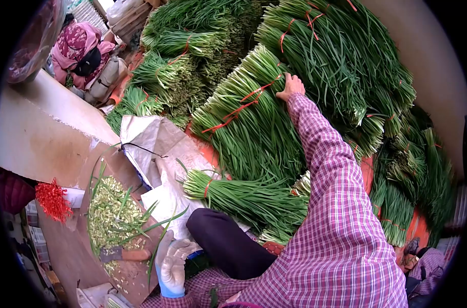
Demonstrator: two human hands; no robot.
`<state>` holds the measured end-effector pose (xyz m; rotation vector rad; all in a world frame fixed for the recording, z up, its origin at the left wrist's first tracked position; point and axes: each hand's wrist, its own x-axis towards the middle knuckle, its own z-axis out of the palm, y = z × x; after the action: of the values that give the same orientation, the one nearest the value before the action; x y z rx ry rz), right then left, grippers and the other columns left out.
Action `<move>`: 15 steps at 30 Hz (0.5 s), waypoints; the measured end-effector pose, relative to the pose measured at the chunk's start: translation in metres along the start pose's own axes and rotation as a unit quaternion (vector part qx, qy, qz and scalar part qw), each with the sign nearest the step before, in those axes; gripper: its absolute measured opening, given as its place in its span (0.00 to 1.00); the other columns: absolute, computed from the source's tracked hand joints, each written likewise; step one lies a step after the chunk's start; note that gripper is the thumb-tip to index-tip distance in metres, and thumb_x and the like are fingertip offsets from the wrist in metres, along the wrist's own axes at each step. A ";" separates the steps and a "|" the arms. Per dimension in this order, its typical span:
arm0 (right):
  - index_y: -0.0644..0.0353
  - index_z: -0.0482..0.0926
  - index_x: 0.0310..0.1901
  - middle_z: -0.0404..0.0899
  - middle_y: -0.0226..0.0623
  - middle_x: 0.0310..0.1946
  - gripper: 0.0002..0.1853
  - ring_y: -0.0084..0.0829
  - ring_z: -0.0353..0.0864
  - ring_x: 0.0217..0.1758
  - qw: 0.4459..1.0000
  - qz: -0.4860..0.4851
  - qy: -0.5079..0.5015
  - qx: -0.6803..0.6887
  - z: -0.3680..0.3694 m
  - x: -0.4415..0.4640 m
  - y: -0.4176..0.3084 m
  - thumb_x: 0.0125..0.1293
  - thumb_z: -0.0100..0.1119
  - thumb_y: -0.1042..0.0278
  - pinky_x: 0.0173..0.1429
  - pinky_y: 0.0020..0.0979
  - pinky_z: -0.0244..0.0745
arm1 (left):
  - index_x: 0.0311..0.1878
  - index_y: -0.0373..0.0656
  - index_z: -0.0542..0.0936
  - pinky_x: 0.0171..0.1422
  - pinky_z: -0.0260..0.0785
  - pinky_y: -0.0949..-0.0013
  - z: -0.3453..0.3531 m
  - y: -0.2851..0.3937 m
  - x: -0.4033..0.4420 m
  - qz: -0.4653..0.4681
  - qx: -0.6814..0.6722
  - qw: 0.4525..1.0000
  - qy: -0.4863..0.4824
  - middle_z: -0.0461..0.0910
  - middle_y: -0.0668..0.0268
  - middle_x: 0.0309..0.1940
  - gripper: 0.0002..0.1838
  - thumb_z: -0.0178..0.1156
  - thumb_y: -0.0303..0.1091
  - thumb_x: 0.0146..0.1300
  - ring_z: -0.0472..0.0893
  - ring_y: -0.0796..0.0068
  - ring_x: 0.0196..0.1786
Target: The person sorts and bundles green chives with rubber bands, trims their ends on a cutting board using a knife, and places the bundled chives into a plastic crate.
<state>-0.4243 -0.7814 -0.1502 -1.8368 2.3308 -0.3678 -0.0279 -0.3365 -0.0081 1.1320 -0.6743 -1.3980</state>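
Note:
My right hand (291,86), bare, reaches out at arm's length and rests on a row of garlic chive bundles (243,110) bound with red ties. Its thumb and fingers are spread over the leaves beside a tie. Low on the left, my left hand (173,261) wears a white and blue glove, with its fingers apart and nothing visibly gripped. Long loose chive leaves (150,256) lie beside that glove. Between my two hands, near my knee, lies a single tied bundle of garlic chives (243,192), its pale stem ends pointing left.
A knife (124,254) lies on the round board (69,251) beside chopped pale stem pieces (112,208). Red ties (53,200) hang at the left. A pale sack (164,149) lies ahead. More chive piles (341,61) rise beyond. Another person (84,56) sits at upper left.

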 end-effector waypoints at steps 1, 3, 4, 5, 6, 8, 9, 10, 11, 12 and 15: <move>0.48 0.64 0.63 0.69 0.45 0.53 0.44 0.45 0.69 0.60 0.998 -0.011 0.043 0.040 -0.002 -0.008 0.001 0.40 0.73 0.56 0.65 0.44 0.68 | 0.72 0.29 0.53 0.60 0.70 0.58 0.000 0.001 0.000 0.008 0.015 1.000 0.011 0.76 0.46 0.51 0.46 0.60 0.53 0.62 0.79 0.54 0.52; 0.49 0.64 0.63 0.69 0.45 0.52 0.44 0.45 0.69 0.59 0.996 -0.013 0.050 0.068 -0.013 -0.024 0.003 0.40 0.72 0.56 0.63 0.45 0.69 | 0.71 0.27 0.54 0.61 0.70 0.54 0.000 0.006 -0.001 0.018 0.029 0.999 0.023 0.76 0.44 0.51 0.46 0.61 0.51 0.61 0.80 0.53 0.52; 0.49 0.65 0.62 0.69 0.45 0.51 0.43 0.46 0.70 0.59 0.994 -0.013 0.056 0.096 -0.021 -0.034 0.003 0.40 0.72 0.56 0.62 0.45 0.70 | 0.71 0.27 0.55 0.61 0.70 0.55 0.000 0.008 -0.002 0.038 0.054 0.998 0.020 0.76 0.45 0.51 0.46 0.61 0.52 0.60 0.79 0.53 0.53; 0.50 0.65 0.61 0.69 0.44 0.49 0.42 0.46 0.70 0.58 0.990 -0.039 0.069 0.113 -0.029 -0.047 0.005 0.40 0.71 0.57 0.61 0.45 0.70 | 0.70 0.27 0.55 0.61 0.71 0.55 0.000 0.010 -0.002 0.057 0.079 0.995 0.017 0.76 0.45 0.50 0.47 0.62 0.52 0.60 0.79 0.54 0.53; 0.50 0.66 0.61 0.70 0.45 0.48 0.41 0.46 0.71 0.56 0.986 -0.061 0.088 0.131 -0.041 -0.065 0.003 0.40 0.70 0.57 0.61 0.44 0.71 | 0.70 0.27 0.57 0.61 0.71 0.56 0.000 0.014 -0.001 0.069 0.098 0.993 0.020 0.77 0.46 0.50 0.47 0.63 0.54 0.59 0.79 0.55 0.54; 0.54 0.66 0.62 0.73 0.48 0.51 0.44 0.48 0.72 0.57 0.972 -0.113 0.059 0.200 -0.073 -0.105 -0.004 0.39 0.71 0.56 0.63 0.42 0.69 | 0.70 0.28 0.58 0.62 0.71 0.56 0.001 0.022 0.001 0.091 0.109 0.990 0.024 0.76 0.46 0.50 0.48 0.63 0.55 0.58 0.79 0.56 0.54; 0.56 0.65 0.63 0.73 0.50 0.53 0.45 0.48 0.73 0.59 0.955 -0.158 0.019 0.252 -0.089 -0.122 -0.008 0.40 0.72 0.56 0.65 0.41 0.68 | 0.70 0.28 0.58 0.62 0.71 0.57 0.004 0.028 0.003 0.107 0.115 0.987 0.024 0.76 0.47 0.51 0.49 0.64 0.57 0.57 0.79 0.57 0.54; 0.58 0.64 0.64 0.74 0.52 0.55 0.46 0.49 0.73 0.60 0.931 -0.203 -0.022 0.304 -0.106 -0.139 -0.015 0.40 0.72 0.55 0.66 0.40 0.67 | 0.70 0.29 0.57 0.65 0.68 0.57 0.000 0.032 0.007 0.115 0.128 0.985 0.010 0.75 0.48 0.53 0.50 0.64 0.58 0.57 0.77 0.56 0.57; 0.61 0.63 0.65 0.74 0.53 0.57 0.47 0.47 0.73 0.61 0.906 -0.224 -0.076 0.350 -0.126 -0.160 -0.028 0.41 0.72 0.56 0.68 0.37 0.65 | 0.71 0.29 0.57 0.67 0.65 0.56 -0.002 0.036 0.012 0.124 0.135 0.983 0.001 0.74 0.48 0.56 0.52 0.65 0.59 0.55 0.75 0.56 0.60; 0.60 0.63 0.65 0.75 0.49 0.56 0.46 0.40 0.75 0.59 0.874 -0.247 -0.136 0.396 -0.141 -0.177 -0.044 0.43 0.72 0.56 0.66 0.35 0.66 | 0.71 0.29 0.56 0.69 0.62 0.56 -0.002 0.040 0.017 0.134 0.144 0.981 -0.005 0.72 0.48 0.58 0.54 0.67 0.60 0.53 0.73 0.55 0.63; 0.64 0.57 0.70 0.72 0.45 0.60 0.50 0.32 0.71 0.61 0.787 -0.274 -0.307 0.459 -0.196 -0.240 -0.100 0.43 0.70 0.63 0.69 0.31 0.62 | 0.73 0.30 0.53 0.73 0.59 0.55 0.010 0.059 0.029 0.174 0.123 0.970 -0.116 0.63 0.47 0.67 0.58 0.69 0.60 0.51 0.66 0.55 0.70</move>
<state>-0.3258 -0.5514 0.0585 -1.6555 0.8637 -0.6790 -0.0088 -0.3773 0.0414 0.9865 -1.1827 -1.1733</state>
